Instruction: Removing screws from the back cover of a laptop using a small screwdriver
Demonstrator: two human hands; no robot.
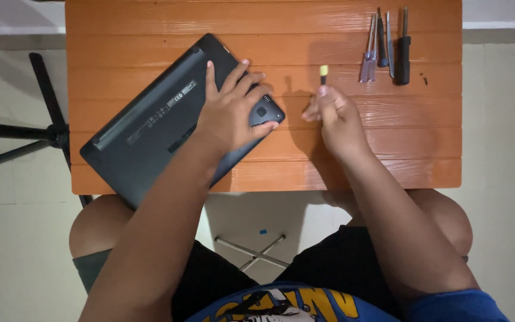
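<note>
Orange wooden planks of a small table (388, 161) carry a dark laptop (150, 125) turned underside up, its corner pinned under the spread left hand (233, 110), apparently to steady it. Just beside, the right hand (335, 116) pinches a small yellow-tipped screwdriver (323, 73) upright; beyond its fingertips, spare screwdrivers (385, 48) lie lined up within reach.

Dim overhead light, soft shadows, sharp focus

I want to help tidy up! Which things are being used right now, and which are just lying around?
In use:
- dark laptop, bottom up, under the left hand
- small yellow-tipped tool in the right hand

Lying about:
- row of screwdrivers on the orange table
- tiny blue bit on the floor
</note>
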